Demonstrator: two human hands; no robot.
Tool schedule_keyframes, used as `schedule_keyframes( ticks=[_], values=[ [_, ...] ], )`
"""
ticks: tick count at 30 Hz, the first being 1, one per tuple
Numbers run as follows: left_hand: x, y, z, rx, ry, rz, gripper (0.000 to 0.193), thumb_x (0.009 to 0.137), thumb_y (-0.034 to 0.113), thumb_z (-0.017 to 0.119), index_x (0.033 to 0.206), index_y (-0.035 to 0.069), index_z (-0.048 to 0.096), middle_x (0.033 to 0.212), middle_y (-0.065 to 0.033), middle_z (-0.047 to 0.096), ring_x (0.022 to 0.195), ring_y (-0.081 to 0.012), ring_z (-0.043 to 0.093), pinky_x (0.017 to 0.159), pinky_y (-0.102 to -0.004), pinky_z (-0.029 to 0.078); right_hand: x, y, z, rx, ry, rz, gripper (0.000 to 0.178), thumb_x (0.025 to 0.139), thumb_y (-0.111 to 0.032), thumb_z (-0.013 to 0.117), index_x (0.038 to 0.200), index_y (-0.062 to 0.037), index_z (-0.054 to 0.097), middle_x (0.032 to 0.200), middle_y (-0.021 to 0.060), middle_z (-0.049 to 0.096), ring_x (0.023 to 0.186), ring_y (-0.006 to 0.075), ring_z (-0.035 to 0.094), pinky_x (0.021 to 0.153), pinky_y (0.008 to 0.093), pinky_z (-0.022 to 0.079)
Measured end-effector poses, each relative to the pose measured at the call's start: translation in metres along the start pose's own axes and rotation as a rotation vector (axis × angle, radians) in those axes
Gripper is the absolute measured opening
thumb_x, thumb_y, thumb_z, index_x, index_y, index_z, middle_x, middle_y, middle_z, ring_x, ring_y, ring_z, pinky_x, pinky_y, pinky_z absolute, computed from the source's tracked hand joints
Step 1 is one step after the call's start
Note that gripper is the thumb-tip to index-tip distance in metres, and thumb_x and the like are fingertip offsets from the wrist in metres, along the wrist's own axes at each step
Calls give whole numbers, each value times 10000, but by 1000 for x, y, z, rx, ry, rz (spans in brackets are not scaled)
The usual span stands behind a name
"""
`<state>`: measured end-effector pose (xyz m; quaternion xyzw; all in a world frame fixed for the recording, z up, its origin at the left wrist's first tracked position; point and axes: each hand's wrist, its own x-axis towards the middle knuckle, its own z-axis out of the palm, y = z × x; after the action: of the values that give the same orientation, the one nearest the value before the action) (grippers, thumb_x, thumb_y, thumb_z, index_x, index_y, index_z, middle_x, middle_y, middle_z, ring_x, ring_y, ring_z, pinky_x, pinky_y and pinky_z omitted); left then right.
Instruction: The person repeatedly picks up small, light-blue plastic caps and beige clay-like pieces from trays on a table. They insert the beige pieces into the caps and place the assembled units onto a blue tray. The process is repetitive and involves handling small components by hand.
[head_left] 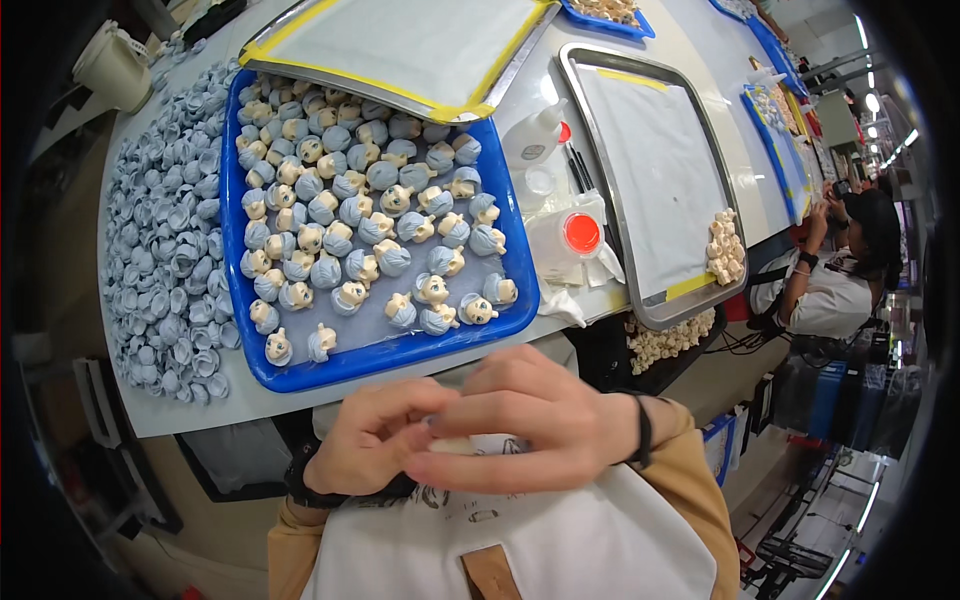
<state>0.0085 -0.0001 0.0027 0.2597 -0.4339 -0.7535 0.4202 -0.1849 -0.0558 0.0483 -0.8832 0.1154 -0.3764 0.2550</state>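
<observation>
In front of my apron, my left hand [375, 435] and my right hand [530, 420] meet with curled fingers around a small doll head [455, 446]. Only a cream patch of it and a hint of blue show; my fingers cover the rest. Just beyond my hands is a blue tray [390, 372] holding many doll heads [395, 258] with pale blue hair and painted eyes. Left of the tray, a big heap of hollow pale blue hair caps [165, 240] spreads over the table.
A taped metal tray [400, 50] overlaps the blue tray's far edge. Rightward are a white bottle [535, 135], a container with a red-orange top [582, 233], and another metal tray [660, 180] with cream pieces [726, 248]. A person [840, 255] works at far right.
</observation>
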Motion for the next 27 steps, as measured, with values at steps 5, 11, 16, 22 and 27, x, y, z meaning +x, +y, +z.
schedule_keyframes(
  ticks=[5,11,16,22,27],
  values=[
    [-6,-1,-5,6,4,-5,275,919,166,536,1085,-54,532,898,-90,561,676,-106,534,545,-232,422,1,3,16,-117,139,42,291,703,-108,700,991,-84,669,936,55,623,778,185,565,618,281,431],
    [-2,-4,5,-129,91,62,291,890,131,579,1112,-50,530,935,-102,560,764,-124,555,593,-227,438,-1,2,19,-115,247,85,344,636,-99,678,974,-46,638,907,69,605,751,207,581,633,310,451],
    [1,-10,0,-122,110,93,332,858,81,614,1139,-55,501,1019,-143,572,882,-150,572,667,-233,471,-6,-3,13,-134,211,176,320,639,-27,663,958,-48,650,879,76,606,731,208,583,621,300,460],
    [-5,0,0,-302,191,5,373,852,71,615,1160,-69,457,1112,-211,553,906,-184,614,718,-269,523,-14,8,-43,-442,373,552,400,631,89,638,1020,-7,641,929,131,601,752,242,590,659,319,482],
    [6,-2,8,-99,286,156,369,857,49,593,1176,-66,448,1114,-216,560,889,-179,619,678,-259,536,-28,31,-64,-555,215,597,341,703,78,631,1032,-10,623,940,127,588,802,250,583,685,320,475]
  ],
)
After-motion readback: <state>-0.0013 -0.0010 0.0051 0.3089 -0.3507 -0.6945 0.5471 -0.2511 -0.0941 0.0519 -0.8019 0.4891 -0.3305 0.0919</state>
